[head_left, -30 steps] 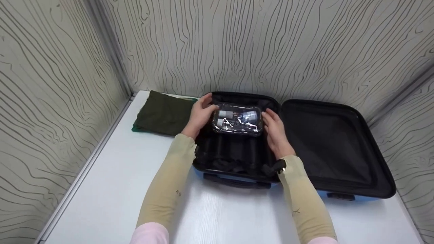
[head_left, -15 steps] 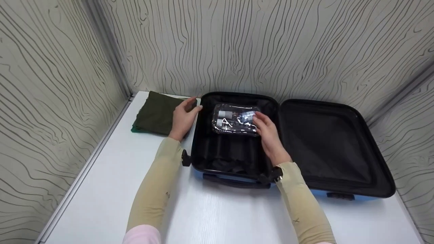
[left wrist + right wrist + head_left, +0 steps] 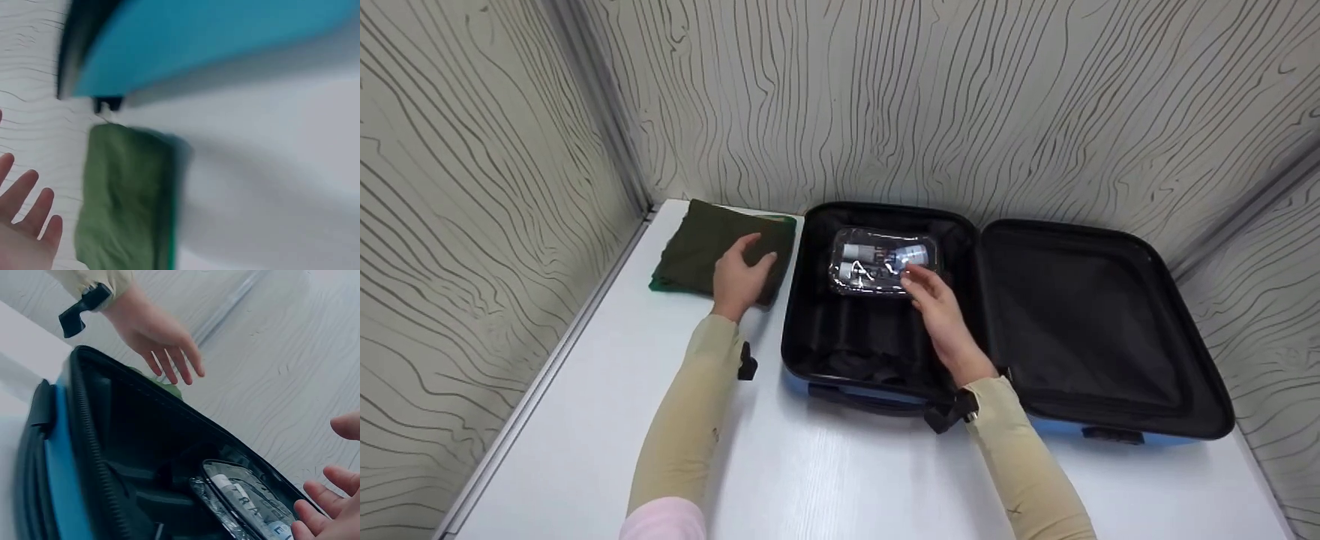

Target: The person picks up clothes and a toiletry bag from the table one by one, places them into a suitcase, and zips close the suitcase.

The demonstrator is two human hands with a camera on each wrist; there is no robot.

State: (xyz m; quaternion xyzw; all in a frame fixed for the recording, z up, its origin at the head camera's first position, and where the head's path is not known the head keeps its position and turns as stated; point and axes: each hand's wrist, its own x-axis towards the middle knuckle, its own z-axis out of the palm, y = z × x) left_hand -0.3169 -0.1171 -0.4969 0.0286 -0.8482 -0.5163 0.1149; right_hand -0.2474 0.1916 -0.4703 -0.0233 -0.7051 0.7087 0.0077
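Observation:
My left hand (image 3: 741,277) is held over the folded dark green cloth (image 3: 701,247), fingers spread and holding nothing. In the left wrist view the green cloth (image 3: 121,197) lies on the white surface, with the fingers (image 3: 36,214) beside it. A clear toiletry pouch (image 3: 859,281) with small bottles inside lies in the far part of the open suitcase (image 3: 877,386). Near the pouch's front right corner hovers my right hand (image 3: 945,319), its fingers relaxed. The right wrist view shows the pouch (image 3: 242,495) inside the suitcase, with the right hand (image 3: 332,512) next to it.
The suitcase's black lid (image 3: 1080,315) lies opened out to the right. Under the dark cloth a brighter green layer (image 3: 661,286) peeks out. A wood-grain patterned wall (image 3: 885,105) stands close behind, and the white table (image 3: 825,472) extends in front.
My left hand has let go of the pouch and moved left out of the suitcase to above the cloth. My right hand has released the pouch and shifted slightly left and nearer.

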